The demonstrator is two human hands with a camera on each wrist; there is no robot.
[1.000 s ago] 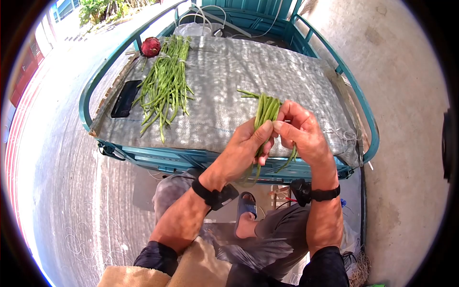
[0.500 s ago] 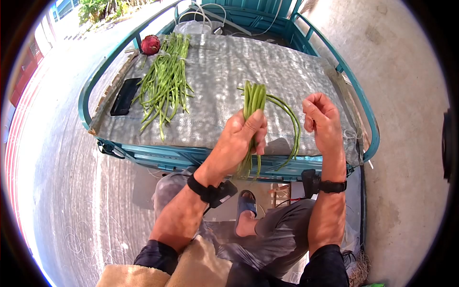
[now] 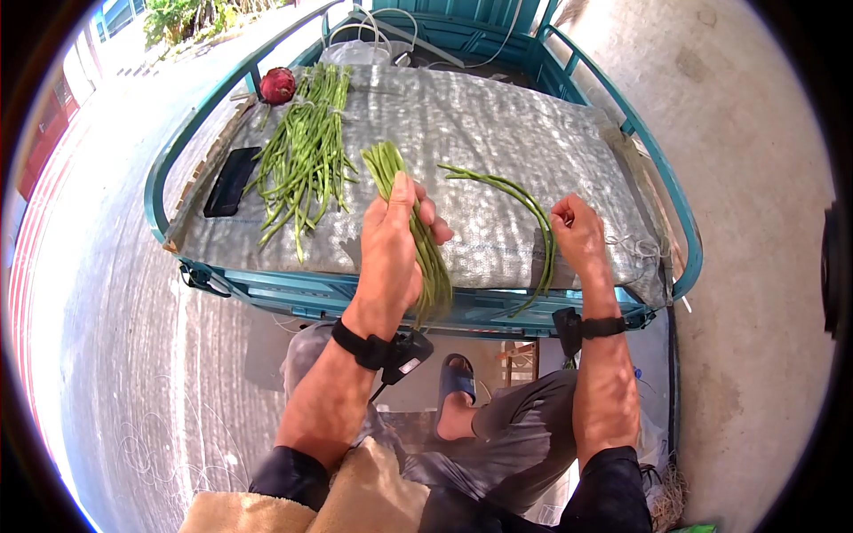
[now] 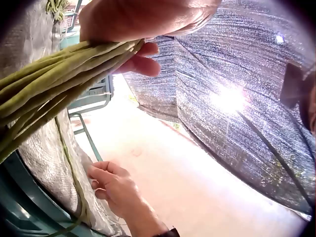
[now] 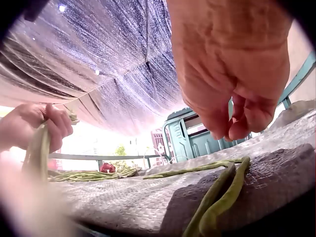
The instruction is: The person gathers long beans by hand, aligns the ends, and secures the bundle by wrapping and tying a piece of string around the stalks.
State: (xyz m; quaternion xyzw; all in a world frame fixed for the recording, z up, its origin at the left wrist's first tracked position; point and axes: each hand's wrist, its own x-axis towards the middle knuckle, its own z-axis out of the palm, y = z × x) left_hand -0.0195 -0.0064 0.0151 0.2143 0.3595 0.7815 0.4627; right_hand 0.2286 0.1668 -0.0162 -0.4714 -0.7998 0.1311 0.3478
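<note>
Grips a bundle of yardlong beans (image 3: 384,164) in the left hand (image 3: 391,229), raised over the woven sheet (image 3: 444,111) on the teal cargo bed (image 3: 306,295), with fingers clamped round its middle, upper ends toward eleven o'clock and tails toward five. Holds the right hand (image 3: 581,235) at three o'clock from the bundle, with fingers curled in, tips close to the thumb, just beside loose beans (image 3: 511,186) curving across the sheet and past its front edge. Has a larger tied bunch of beans (image 3: 306,164) lying at ten o'clock, a black smartphone (image 3: 233,182) just beside it between nine and ten, and a round red piece of produce (image 3: 277,86) near its upper end. Wears black straps (image 3: 604,327) on both wrists.
</note>
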